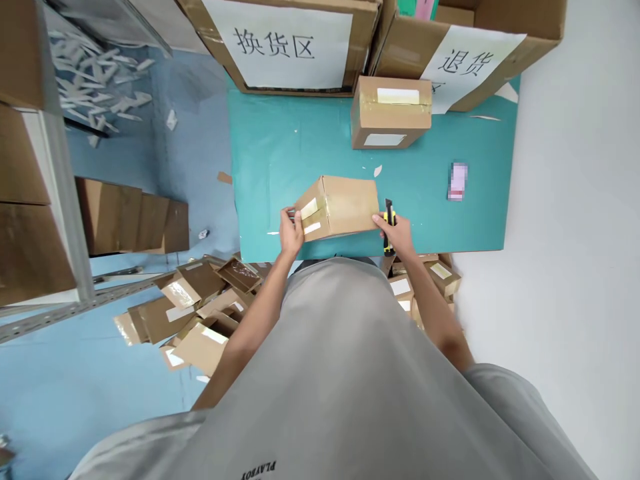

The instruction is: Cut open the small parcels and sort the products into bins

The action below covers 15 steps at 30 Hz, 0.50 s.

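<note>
A taped cardboard box (351, 205) is tilted near the front edge of the green-topped table (270, 147). My left hand (291, 233) grips its left end, fingers at the side with the white labels. At the right end, the thumb of my right hand (397, 233) touches the box corner. That same hand holds a black and yellow utility knife (389, 230), upright in the view. Whether its blade is out I cannot tell. Behind stands a second taped box (391, 113) with white labels.
Two large open cartons with paper signs, the left carton (295, 47) and right carton (475, 53), line the table's back. A small blurred pinkish item (457, 181) lies at right. Opened boxes (200, 320) are heaped on the floor at left, near a metal rack (65, 200).
</note>
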### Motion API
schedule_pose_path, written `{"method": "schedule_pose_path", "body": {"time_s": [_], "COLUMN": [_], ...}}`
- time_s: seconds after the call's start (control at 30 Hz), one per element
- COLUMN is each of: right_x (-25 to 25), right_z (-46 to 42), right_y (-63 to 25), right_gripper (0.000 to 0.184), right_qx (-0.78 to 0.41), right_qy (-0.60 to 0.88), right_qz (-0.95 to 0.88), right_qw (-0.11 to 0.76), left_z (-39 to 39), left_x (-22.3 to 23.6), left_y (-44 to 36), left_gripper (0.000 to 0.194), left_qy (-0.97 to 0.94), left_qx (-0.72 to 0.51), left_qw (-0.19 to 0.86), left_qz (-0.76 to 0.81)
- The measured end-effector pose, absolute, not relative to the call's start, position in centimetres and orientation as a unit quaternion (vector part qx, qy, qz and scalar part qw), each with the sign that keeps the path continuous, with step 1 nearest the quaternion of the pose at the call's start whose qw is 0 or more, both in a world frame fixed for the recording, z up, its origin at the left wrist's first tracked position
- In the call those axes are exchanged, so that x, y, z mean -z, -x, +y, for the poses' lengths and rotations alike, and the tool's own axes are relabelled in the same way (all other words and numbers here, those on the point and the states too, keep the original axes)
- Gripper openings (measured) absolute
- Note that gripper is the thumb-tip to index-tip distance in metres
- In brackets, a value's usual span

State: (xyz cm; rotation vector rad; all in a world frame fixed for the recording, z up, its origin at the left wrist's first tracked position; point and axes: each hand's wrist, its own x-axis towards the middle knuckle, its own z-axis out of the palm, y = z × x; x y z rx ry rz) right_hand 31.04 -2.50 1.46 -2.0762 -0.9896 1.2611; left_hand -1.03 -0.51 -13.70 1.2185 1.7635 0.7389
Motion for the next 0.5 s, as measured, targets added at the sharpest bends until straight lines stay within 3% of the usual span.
{"method": "schedule_pose_path", "body": {"time_s": [0.2, 0.37, 0.5], "right_x": [-3.1, -3.2, -4.6], "right_z": [-2.5, -3.5, -4.6], "right_y": [-32.9, -30.0, -28.2], "right_gripper": [0.062, 0.058, 0.050], "right_qx": [-0.410, -0.325, -0.231], "right_qy": [0.784, 0.812, 0.847], "right_qz": [-0.402, -0.461, -0.463], "right_qw": [0.234, 0.153, 0.120], "left_z": [0.8, 2.5, 4.8], "left_x": [15.3, 10.8, 5.5], "left_y": [-2.7, -1.1, 0.0], "left_gripper": [0.094, 0.061, 0.050], "left_qy": [-0.509, -0.550, -0.567], "left_qx": [-0.229, -0.304, -0.329], "left_qw": [0.563, 0.533, 0.549], "left_qz": [0.609, 0.567, 0.519]}}
